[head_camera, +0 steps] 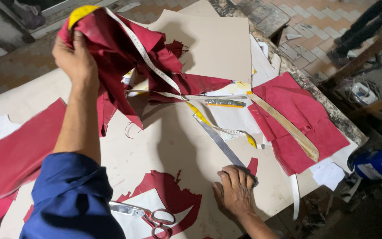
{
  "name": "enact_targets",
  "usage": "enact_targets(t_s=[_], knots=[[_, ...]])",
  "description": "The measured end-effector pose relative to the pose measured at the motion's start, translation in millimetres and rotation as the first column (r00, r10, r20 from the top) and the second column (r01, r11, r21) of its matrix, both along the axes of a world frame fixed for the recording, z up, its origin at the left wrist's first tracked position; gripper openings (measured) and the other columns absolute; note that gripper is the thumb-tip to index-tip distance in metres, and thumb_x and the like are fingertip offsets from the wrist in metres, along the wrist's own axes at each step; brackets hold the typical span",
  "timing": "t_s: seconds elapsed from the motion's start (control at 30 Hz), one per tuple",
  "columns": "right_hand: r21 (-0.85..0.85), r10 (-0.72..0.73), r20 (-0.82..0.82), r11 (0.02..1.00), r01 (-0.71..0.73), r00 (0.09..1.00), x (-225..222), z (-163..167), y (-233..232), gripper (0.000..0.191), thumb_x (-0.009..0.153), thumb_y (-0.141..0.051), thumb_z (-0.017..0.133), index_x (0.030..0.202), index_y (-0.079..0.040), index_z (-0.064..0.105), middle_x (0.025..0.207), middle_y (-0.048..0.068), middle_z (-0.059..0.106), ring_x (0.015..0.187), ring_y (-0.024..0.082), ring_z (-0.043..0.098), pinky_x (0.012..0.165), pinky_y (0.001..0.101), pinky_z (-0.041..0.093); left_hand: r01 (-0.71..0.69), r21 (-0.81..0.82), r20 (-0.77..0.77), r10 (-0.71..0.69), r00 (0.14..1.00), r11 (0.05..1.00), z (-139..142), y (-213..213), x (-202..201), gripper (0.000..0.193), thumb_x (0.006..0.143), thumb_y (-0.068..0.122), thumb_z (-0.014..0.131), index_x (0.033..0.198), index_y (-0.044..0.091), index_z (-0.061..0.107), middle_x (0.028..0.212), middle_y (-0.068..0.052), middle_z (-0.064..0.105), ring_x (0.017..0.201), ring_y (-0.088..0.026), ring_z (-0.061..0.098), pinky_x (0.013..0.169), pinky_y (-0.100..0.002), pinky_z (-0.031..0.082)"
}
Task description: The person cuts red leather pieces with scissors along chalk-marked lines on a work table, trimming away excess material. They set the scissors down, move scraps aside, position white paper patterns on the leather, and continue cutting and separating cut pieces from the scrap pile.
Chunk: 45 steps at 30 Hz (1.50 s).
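My left hand [74,55] is raised over the table, gripping a bunch of dark red leather pieces [120,53] that hang down from it. A white and yellow measuring tape [149,59] drapes over the bunch and trails onto the table. My right hand [235,190] lies flat, fingers pressing the near end of a metal ruler [219,141]. A small red scrap [253,166] sits beside those fingers.
Scissors with red handles [149,216] lie near the front edge on a red cut-out [173,194]. Red leather panels [301,119] with a tan strip [288,126] lie at right, a large red sheet [18,150] at left, beige card [217,44] at back. Someone's legs [363,26] stand beyond the table.
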State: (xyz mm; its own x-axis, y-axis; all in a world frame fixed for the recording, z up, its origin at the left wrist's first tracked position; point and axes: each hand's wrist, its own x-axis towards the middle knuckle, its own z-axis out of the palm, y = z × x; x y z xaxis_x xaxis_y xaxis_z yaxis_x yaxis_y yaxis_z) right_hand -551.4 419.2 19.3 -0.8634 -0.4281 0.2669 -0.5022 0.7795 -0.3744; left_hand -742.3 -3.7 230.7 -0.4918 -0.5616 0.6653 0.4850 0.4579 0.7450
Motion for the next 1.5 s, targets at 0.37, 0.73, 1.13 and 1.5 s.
enact_targets(t_s=[0.37,0.73,1.13,1.5], knots=[[-0.239,0.207,-0.196,0.938,-0.252,0.958,-195.7,41.4,-2.0,0.017,0.095,-0.014,0.065,0.109,-0.011,0.074,0.098,0.008,0.069,0.097,0.031,0.062,0.087,0.0446,0.049,0.160,0.052,0.774,-0.141,0.618,0.986,-104.3,182.7,209.8,0.052,0.092,0.024,0.068,0.142,0.009,0.062,0.133,-0.006,0.076,0.116,-0.024,0.077,0.068,-0.040,0.057],[0.276,0.384,-0.330,0.913,-0.301,0.862,-314.8,29.8,-91.4,0.028,0.098,-0.037,0.065,0.115,-0.017,0.075,0.126,0.023,0.059,0.115,0.044,0.052,0.094,0.0627,0.039,-0.789,0.078,0.764,0.472,0.440,0.609,-249.9,293.3,528.3,0.022,0.096,0.010,0.067,0.114,-0.002,0.075,0.104,-0.011,0.076,0.090,-0.011,0.068,0.079,-0.025,0.053],[-0.110,0.470,0.133,0.882,-0.458,0.873,-299.2,20.0,-107.4,0.016,0.106,-0.005,0.072,0.109,0.006,0.060,0.101,0.021,0.069,0.088,0.032,0.070,0.079,0.0393,0.054,-0.642,-0.434,0.578,0.742,0.340,0.632,-175.9,300.7,465.2,0.017,0.086,0.005,0.069,0.102,0.003,0.074,0.106,-0.011,0.073,0.097,-0.031,0.069,0.087,-0.039,0.055],[-0.470,0.528,0.547,0.836,-0.283,0.649,-143.7,31.9,-62.0,0.023,0.102,-0.005,0.071,0.121,0.008,0.067,0.096,0.015,0.074,0.081,0.016,0.068,0.071,0.0262,0.051,-0.323,-0.685,0.514,0.748,0.421,0.653,-205.1,177.6,428.7,0.042,0.091,0.017,0.067,0.129,0.000,0.059,0.137,-0.018,0.057,0.127,-0.036,0.055,0.102,-0.045,0.047]])
